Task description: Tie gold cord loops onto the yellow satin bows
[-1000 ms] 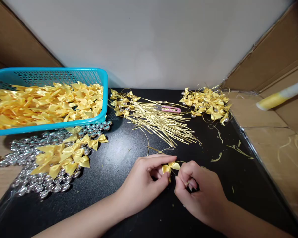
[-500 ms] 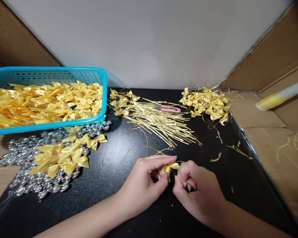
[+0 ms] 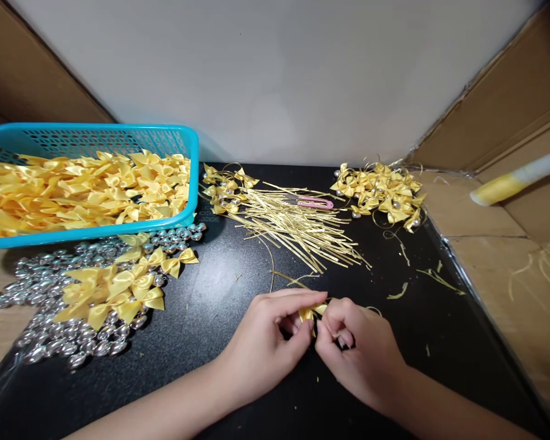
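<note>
Low over the black tabletop, my left hand (image 3: 275, 333) pinches a yellow ribbon bow (image 3: 306, 314) between thumb and fingers. Close against it, my right hand (image 3: 360, 351) is closed, its fingertips gripping a thin gold tie that runs from the bow. Part of the bow is hidden behind the fingers, and I cannot make out whether a bell is attached to it. Beyond my hands lies a heap of gold twist ties (image 3: 297, 229), with a pink-handled snipper (image 3: 314, 202) resting on top.
At left stands a blue basket (image 3: 192, 183) of yellow bows. Silver bells (image 3: 55, 333) and loose bows (image 3: 132, 287) lie before it. Finished-looking bows with bells (image 3: 380, 192) are piled at the back right. A cardboard wall (image 3: 499, 122) borders the right side.
My right hand has shifted slightly left, closer to the bow and my left hand, covering more of the bow. The left hand keeps its hold almost unmoved.
</note>
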`<state>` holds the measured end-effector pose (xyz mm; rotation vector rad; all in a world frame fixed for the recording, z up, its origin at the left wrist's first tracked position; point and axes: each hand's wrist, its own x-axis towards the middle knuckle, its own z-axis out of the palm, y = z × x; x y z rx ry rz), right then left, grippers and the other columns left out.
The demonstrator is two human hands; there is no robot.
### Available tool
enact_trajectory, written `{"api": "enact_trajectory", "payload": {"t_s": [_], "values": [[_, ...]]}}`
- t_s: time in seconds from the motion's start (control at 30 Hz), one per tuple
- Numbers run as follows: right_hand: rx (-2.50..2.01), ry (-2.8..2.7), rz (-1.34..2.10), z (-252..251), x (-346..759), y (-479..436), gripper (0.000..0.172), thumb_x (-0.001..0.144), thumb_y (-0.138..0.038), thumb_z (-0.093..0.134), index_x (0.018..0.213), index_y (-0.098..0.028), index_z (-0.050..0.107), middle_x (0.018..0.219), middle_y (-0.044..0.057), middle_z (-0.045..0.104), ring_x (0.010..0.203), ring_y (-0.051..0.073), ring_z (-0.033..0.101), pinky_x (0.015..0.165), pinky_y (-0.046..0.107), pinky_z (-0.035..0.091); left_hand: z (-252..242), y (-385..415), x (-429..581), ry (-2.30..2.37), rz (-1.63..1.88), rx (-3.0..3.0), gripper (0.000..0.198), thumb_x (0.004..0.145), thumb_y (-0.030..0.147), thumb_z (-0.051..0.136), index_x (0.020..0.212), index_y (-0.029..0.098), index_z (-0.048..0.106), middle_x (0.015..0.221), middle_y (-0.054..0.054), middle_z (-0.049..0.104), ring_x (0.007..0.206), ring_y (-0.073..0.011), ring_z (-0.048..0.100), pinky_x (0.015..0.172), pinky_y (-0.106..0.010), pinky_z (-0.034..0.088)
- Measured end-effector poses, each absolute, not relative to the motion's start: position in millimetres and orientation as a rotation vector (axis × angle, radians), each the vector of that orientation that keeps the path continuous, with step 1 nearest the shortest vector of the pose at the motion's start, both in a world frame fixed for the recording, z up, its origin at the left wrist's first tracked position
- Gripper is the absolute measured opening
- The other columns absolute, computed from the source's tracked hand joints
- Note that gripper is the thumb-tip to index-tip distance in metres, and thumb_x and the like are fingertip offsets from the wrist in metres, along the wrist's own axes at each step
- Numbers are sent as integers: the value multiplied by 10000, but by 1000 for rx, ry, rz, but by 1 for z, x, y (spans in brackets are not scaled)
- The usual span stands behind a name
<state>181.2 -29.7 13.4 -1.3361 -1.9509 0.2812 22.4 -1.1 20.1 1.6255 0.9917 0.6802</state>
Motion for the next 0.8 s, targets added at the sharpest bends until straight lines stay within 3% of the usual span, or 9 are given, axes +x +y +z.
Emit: {"api": "enact_trajectory", "payload": {"t_s": [0.17,0.3,0.37,0.53,0.8], "values": [[-1320,-1913,284,10,182,-30,253,746,-24,480,712,-235,344,524,-101,395,403,66,394,447,186,322,19,-4,25,944,704,1630,394,835,77,576,1164,263,688,1040,-50,730,761,-150,673,596,-228,540],[-1257,-1869,280,8,184,-29,252,789,-34,499,741,-238,359,546,-88,450,442,79,450,489,188,393,16,-7,23,927,848,1599,493,844,97,597,1305,265,552,1082,-66,671,627,-95,606,528,-204,522],[-1170,-1841,305,8,185,-29,257,812,-22,501,768,-240,372,572,-73,501,484,91,498,517,197,431,15,-9,21,931,1016,1619,462,816,83,632,1243,238,550,1058,-63,625,597,-78,579,525,-205,514],[-1047,-1826,352,11,187,-29,276,830,-3,502,746,-239,386,603,-41,588,525,108,530,528,215,474,20,-10,17,944,1247,1876,197,744,49,710,838,172,588,705,10,560,577,-101,540,528,-218,467],[-972,-1833,368,16,190,-32,295,822,23,476,674,-221,402,573,-15,587,564,130,594,550,246,517,27,-9,18,810,1302,1964,210,752,-36,636,873,131,671,781,-55,706,696,-127,668,627,-203,555]]}}
